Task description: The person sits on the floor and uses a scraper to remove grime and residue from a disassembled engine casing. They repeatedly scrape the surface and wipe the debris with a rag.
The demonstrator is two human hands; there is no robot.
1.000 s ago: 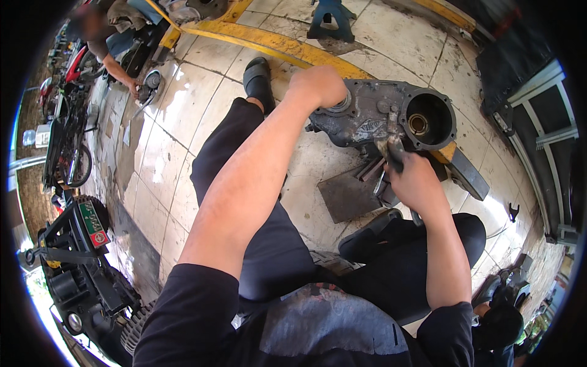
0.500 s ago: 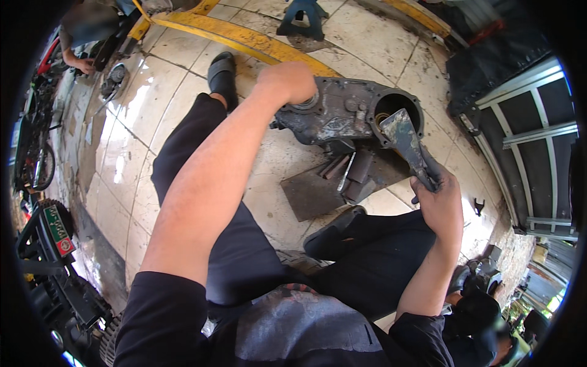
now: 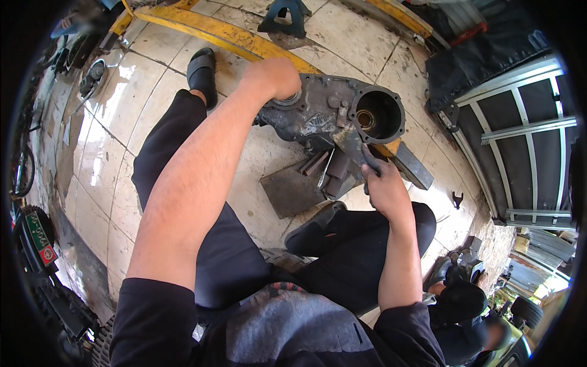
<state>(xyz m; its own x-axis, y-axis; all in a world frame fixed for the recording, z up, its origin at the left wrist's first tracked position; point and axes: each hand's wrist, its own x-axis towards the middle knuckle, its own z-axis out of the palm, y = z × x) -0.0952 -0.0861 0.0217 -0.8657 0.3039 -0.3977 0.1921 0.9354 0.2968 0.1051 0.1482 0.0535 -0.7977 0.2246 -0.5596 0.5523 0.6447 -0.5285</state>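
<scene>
A grey, grimy metal gearbox housing (image 3: 318, 104) lies in front of me, with a deep round opening (image 3: 378, 115) at its right end. My left hand (image 3: 273, 78) is closed over the round rim at the housing's left end; its fingertips are hidden. In my right hand (image 3: 389, 189) is a scraper (image 3: 351, 145) with a dark handle and a wide, dirty blade. That blade lies against the housing's near side, just left of the round opening.
Below the housing, a flat metal plate (image 3: 282, 194) carries several metal blocks and bars. A yellow frame beam (image 3: 214, 32) and a blue stand (image 3: 284, 18) are beyond. Motorcycle parts line the left; a metal-framed panel (image 3: 526, 140) stands right. Other people are at upper left and lower right.
My right hand has swung the scraper left, from over the round opening to the housing's near side. My left hand keeps its place on the housing. The whole view has shifted slightly.
</scene>
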